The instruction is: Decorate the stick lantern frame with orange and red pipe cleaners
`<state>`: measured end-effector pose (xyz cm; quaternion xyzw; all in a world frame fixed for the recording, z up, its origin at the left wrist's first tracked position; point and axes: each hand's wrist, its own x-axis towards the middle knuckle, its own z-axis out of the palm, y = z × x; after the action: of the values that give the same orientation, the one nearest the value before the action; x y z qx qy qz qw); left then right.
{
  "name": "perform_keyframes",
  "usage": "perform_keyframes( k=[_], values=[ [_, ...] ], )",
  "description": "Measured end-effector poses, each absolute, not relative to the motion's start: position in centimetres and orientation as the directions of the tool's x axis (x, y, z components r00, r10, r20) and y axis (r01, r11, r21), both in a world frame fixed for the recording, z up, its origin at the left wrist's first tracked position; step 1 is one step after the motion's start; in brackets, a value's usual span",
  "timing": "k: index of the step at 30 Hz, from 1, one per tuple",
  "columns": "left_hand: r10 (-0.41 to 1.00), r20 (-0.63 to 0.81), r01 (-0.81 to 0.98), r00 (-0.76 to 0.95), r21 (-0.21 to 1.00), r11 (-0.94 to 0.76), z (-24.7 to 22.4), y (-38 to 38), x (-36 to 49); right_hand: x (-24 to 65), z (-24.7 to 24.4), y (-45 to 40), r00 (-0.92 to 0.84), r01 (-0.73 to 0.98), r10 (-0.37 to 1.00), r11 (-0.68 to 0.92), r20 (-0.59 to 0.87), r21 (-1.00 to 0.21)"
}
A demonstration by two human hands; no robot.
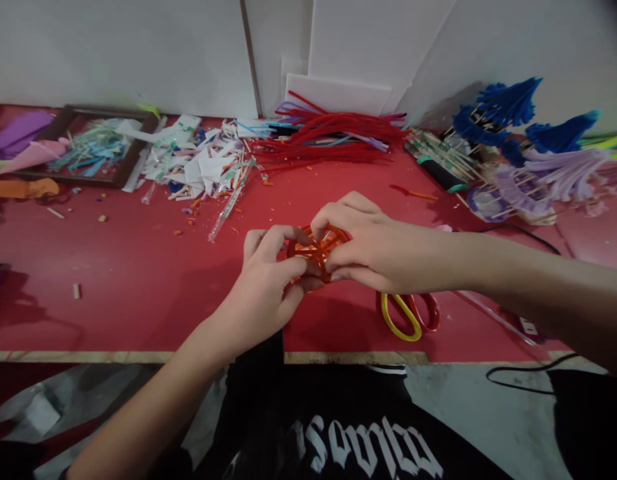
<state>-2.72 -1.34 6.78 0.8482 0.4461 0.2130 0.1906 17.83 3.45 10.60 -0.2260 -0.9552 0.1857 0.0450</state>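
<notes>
Between my two hands is a small round orange-red piece [318, 252] with strips that meet at its middle like wheel spokes; it looks made of pipe cleaners. My left hand [273, 273] pinches its left and lower rim, fingers curled. From the right, my right hand [361, 247] grips its upper and right rim, the thumb and fingers bent around the edge. Parts of the rim are hidden behind my fingers. Just below my right wrist lie scissors [401, 319] with one yellow and one red handle loop, their blades out of sight.
A heap of red pipe cleaners [333, 133] lies at the back. White scraps [203, 163] and a brown frame [121, 170] of bluish bits are left of it. Blue and lilac fringed pieces on sticks [518, 147] stand back right, beside a green-and-black roll [441, 175]. A cable [533, 235] crosses the right side.
</notes>
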Motion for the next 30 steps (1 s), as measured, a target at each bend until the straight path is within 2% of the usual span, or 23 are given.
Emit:
perform_keyframes(
  k=[11, 20, 24, 28, 30],
  values=[
    [0.836, 0.182, 0.658, 0.518, 0.539, -0.525, 7.0, -1.3, -2.6, 17.3, 10.1, 2.9, -0.851, 0.475, 0.525, 0.737, -0.035, -0.48],
    [0.83, 0.247, 0.649, 0.499, 0.528, -0.548, 6.8, -1.3, -2.6, 17.9, 9.1, 2.7, -0.838, 0.41, 0.536, 0.739, 0.099, -0.535],
    [0.802, 0.314, 0.683, 0.509, 0.419, -0.598, 6.3, -1.7, -2.6, 18.7, 8.7, 2.8, -0.818, 0.403, 0.558, 0.731, 0.142, -0.551],
    [0.73, 0.445, 0.709, 0.518, 0.255, -0.658, 5.9, -2.1, -2.3, 19.2, 8.6, 2.7, -0.814, 0.399, 0.552, 0.759, 0.183, -0.514],
    [0.701, 0.513, 0.714, 0.495, 0.219, -0.665, 5.6, -2.2, -2.3, 19.4, 8.5, 2.5, -0.799, 0.417, 0.57, 0.753, 0.19, -0.509]
  ],
)
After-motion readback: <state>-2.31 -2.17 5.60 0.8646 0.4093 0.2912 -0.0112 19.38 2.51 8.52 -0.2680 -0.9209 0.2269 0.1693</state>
